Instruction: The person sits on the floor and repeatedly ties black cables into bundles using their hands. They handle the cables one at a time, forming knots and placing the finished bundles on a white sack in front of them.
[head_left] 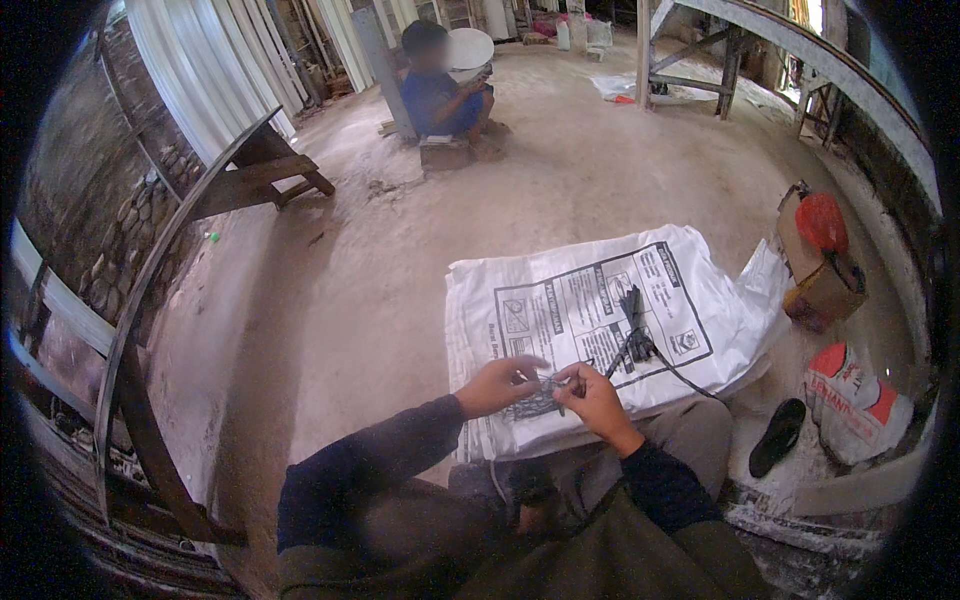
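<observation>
A stack of flat white woven sacks (470,290) with black print lies in front of my lap. Over its near edge my left hand (500,386) and my right hand (592,402) meet, fingertips pinched close together. Between them is a small bunch of thin, wire-like strands (546,380), too fine to make out exactly. More dark strands seem to lie on the sack just below my fingers. Farther right on the top sack rests a tied bundle of black strips (637,345), one long tail running toward my right knee.
At right are a cardboard box (800,240) with a red plastic bag (822,222), a black sandal (778,438) and a red-and-white sack (855,405). A wooden bench (250,185) stands left. Ahead, a person in blue (445,95) sits low beside a post.
</observation>
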